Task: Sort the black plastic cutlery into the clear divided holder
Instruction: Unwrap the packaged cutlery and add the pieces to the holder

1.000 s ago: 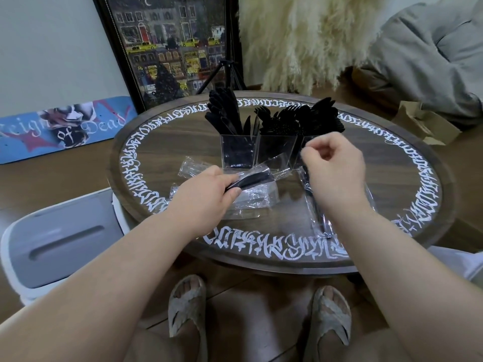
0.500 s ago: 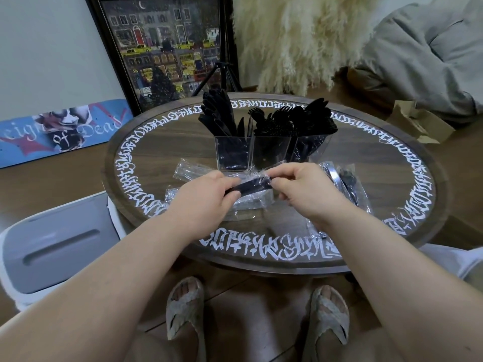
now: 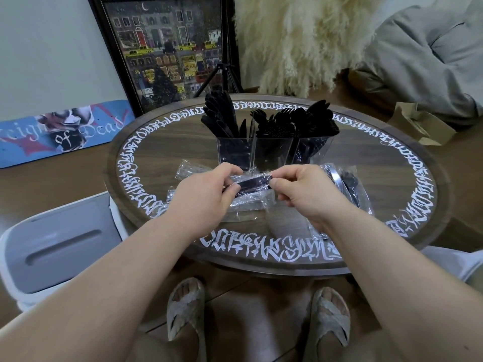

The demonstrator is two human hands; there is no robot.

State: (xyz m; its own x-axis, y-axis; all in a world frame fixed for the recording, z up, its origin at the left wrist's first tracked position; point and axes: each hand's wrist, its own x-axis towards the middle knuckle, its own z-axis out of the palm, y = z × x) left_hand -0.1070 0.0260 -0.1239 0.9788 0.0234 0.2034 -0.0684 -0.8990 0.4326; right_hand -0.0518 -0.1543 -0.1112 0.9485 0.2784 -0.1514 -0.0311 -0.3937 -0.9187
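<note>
A clear divided holder stands at the middle of the round table, packed with black plastic knives, forks and spoons that stick up from its compartments. Just in front of it I hold a black cutlery piece in a clear wrapper between both hands. My left hand grips its left end. My right hand pinches the wrapper at its right end. More wrapped black cutlery lies on the table to the right, and crumpled clear wrappers lie under my hands.
The round wooden table has white lettering around its rim. A white and grey bin stands at the lower left beside the table. A framed picture, a tripod and a skateboard deck stand behind. A brown paper bag lies at the right.
My right hand came down from near the holder to the wrapped piece held by my left hand and now pinches its right end. The left hand has barely moved.
</note>
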